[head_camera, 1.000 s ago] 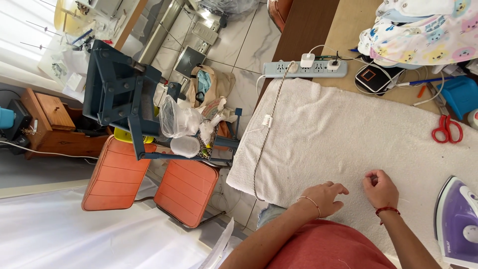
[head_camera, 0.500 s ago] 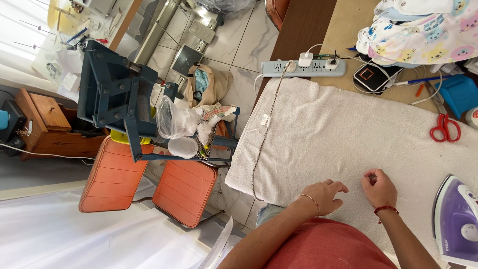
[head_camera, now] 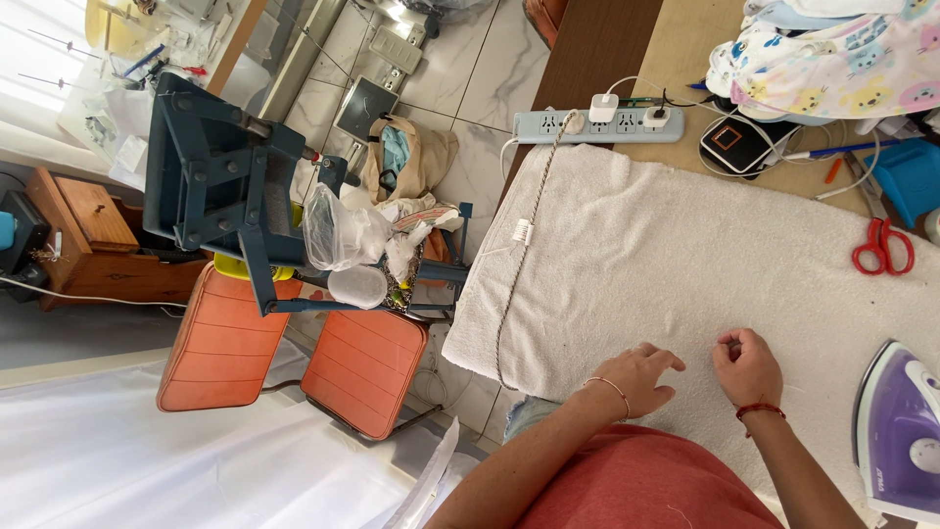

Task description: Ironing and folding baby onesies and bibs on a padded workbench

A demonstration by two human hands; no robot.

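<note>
**A:** Counting what we're seeing: one white terry towel (head_camera: 685,255) spread flat over the wooden table (head_camera: 685,59), one pair of red-handled scissors (head_camera: 883,245) at its far right edge, one purple and white steam iron (head_camera: 896,436) standing at the near right, one pale blue power strip (head_camera: 597,125) with a few plugs in it just past the towel's far edge, and one braided cord (head_camera: 519,264) running from it down the towel's left side.

**B:** And both hands are resting on the towel near our edge, close together but not touching. The left hand (head_camera: 641,377) is lying loosely curled, fingers spread a bit, gripping nothing, with a thin bracelet on the wrist. The right hand (head_camera: 749,367) is curled tighter with fingertips pinched together on the cloth; we can't tell if anything tiny is between them. Red thread band on that wrist.

**A:** Room-wise we're looking at pale marbled floor tiles (head_camera: 470,59), two orange slatted chair seats (head_camera: 294,353) on the floor left of the table, and a dark blue metal frame (head_camera: 215,186) with a clear plastic bag (head_camera: 338,235) sitting on it.

**B:** Plus a pile of pastel printed fabric (head_camera: 832,59) at the table's far right corner.
</note>
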